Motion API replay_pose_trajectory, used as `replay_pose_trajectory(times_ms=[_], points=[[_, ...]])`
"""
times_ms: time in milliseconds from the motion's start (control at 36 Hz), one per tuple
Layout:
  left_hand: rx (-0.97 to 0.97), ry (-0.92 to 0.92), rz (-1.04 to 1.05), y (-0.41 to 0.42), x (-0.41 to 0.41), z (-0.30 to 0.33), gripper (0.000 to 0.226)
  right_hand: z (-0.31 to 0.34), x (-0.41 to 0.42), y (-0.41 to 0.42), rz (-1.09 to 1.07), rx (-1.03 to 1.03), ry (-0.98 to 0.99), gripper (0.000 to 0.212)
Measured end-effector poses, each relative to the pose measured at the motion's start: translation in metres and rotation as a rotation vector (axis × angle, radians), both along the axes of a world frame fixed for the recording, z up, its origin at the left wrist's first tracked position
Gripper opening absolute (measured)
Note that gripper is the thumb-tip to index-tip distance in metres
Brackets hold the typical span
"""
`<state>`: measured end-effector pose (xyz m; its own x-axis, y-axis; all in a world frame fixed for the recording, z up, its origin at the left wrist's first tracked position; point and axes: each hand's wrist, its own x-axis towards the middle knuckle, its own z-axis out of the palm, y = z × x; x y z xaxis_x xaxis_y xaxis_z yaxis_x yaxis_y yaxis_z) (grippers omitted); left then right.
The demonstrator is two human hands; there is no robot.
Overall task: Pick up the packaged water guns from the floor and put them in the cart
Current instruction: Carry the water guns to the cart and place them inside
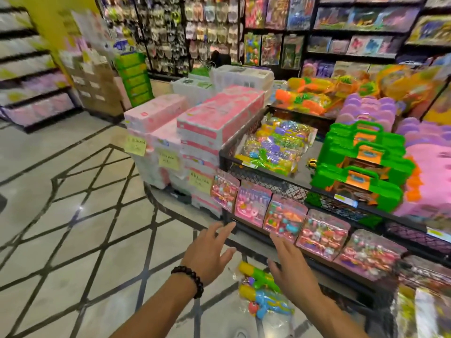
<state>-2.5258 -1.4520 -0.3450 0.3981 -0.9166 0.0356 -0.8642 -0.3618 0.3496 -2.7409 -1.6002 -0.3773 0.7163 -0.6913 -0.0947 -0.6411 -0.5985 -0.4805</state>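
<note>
**Both hands empty, two packs being left on the floor**

Both hands are being held open above the floor, fingers spread, nothing gripped. The left hand [210, 252], with a bead bracelet [189, 279] at the wrist, is being held just left of the water guns [263, 293]; the right hand [290, 272] is being held over their right side and is hiding part of them.

Two bagged water guns are being seen on the tiled floor [73, 215], close under the lower front edge of the cart [227, 159]: a yellow-and-green one nearer the cart, a yellow-and-blue one nearer the person. The clear bags appear to be overlapping; whether they are joined cannot be told.

More bagged water guns are already being carried in the cart, against its left front corner, with bare space toward the middle. Packs of small toys [283, 218] are being hung along the cart's front edge, directly above the pick.

Judgement on the step in hand:
- The packs are probably best taken by the gun bodies, not the loose plastic, which is likely to be slipping.
- One hand per pack is being suggested, or both stacked together.
- The lift should be kept clear of the hanging packs.
- Release is best made over the bare space.
</note>
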Motion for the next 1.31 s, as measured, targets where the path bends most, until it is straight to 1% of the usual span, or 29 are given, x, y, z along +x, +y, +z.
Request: replay_pose_trajectory(times_ms=[139,278,361,528,639,722,833,917,1000,1111,1194,1306], points=[[0.066,-0.035,-0.041,-0.048,0.045,0.004,0.060,-0.022,0.054,-0.040,-0.102,0.083,-0.059,0.069],[0.117,-0.083,-0.119,-0.108,0.093,0.021,0.058,-0.032,0.094,-0.085,-0.145,0.127,-0.100,0.067],[0.118,-0.092,-0.172,-0.146,0.112,0.026,0.058,-0.029,0.105,-0.110,-0.200,0.144,-0.116,0.067],[0.129,-0.131,-0.340,-0.221,0.132,0.013,0.059,-0.035,0.117,-0.147,-0.342,0.115,-0.125,0.064],[0.158,-0.110,-0.487,-0.271,0.140,0.000,0.059,-0.046,0.117,-0.160,-0.503,0.151,-0.141,0.061],[0.175,-0.104,-0.608,-0.309,0.153,-0.013,0.059,-0.057,0.118,-0.162,-0.620,0.145,-0.110,0.060],[0.187,-0.023,-0.772,-0.357,0.177,-0.037,0.058,-0.071,0.128,-0.163,-0.799,0.192,-0.100,0.059],[0.175,0.008,-0.881,-0.387,0.197,-0.051,0.058,-0.069,0.149,-0.155,-0.930,0.176,-0.113,0.060],[0.177,0.037,-1.010,-0.407,0.214,-0.052,0.057,-0.060,0.177,-0.135,-1.068,0.183,-0.108,0.065],[0.209,0.035,-1.111,-0.425,0.217,-0.052,0.059,-0.060,0.199,-0.107,-1.236,0.161,-0.080,0.064],[0.277,0.033,-1.178,-0.426,0.210,-0.061,0.062,-0.067,0.202,-0.077,-1.349,0.163,-0.071,0.063],[0.260,0.006,-1.265,-0.418,0.194,-0.064,0.057,-0.070,0.202,-0.043,-1.428,0.155,-0.045,0.066]])
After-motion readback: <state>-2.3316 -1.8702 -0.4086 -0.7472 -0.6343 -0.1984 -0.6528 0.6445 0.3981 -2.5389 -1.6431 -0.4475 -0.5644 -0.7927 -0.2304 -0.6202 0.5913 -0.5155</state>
